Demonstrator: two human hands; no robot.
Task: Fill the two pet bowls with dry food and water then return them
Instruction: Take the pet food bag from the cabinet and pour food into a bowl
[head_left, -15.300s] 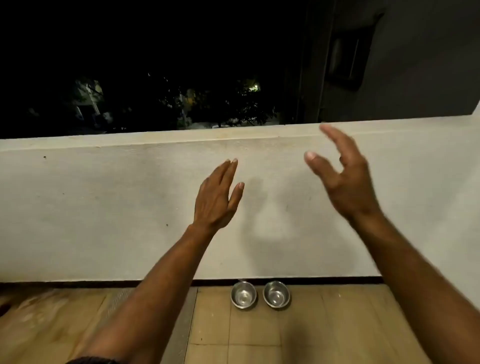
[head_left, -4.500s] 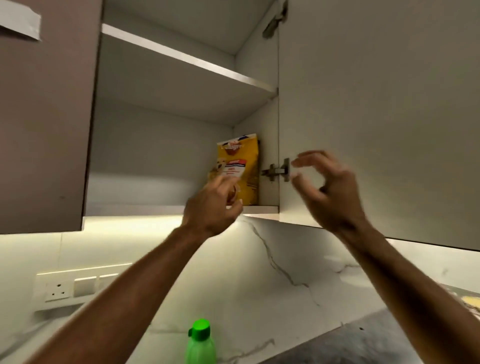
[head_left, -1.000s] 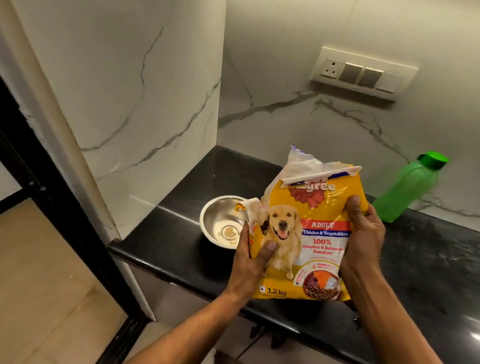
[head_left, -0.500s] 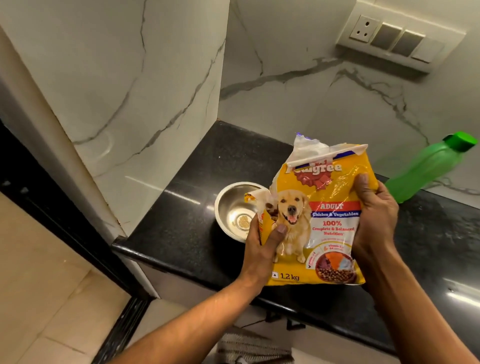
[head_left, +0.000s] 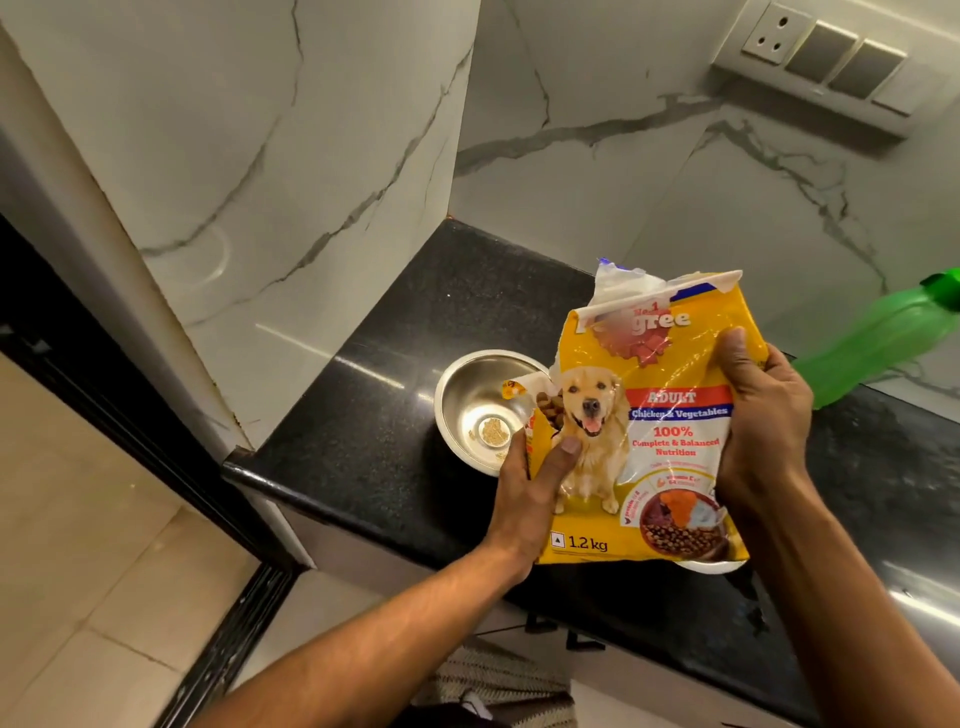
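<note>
Yellow plastic dry-food bag printed with a golden dog (head_left: 644, 431), upright and held over the near edge of the black speckled stone counter (head_left: 363, 431), torn white top edge flapping open at the far end. Torn-open corner on the left side of the bag, brown kibble showing in the gap, right above the rim of the round stainless steel pet bowl (head_left: 478, 410). Bowl sitting on the counter just left of the bag, near the counter's left end, only a small pale patch of crumbs in its bottom, otherwise bare metal. Thin pale rim of something (head_left: 714, 565) peeking out under the bag's bottom right corner, too hidden to identify. Left hand (head_left: 530, 493) clamped on the bag's lower left edge, thumb pressed flat across the front by the dog's paws, fingers hidden behind. Right hand (head_left: 758, 415) wrapped round the right edge higher up, thumb on the front near the logo, fingers curled behind. Green plastic bottle with green cap (head_left: 878, 338) further right, close to the white marble-veined wall (head_left: 311, 156). Grey switch panel with socket (head_left: 826, 57) high on the far wall. Beige floor tiles (head_left: 78, 545) down at the left.
</note>
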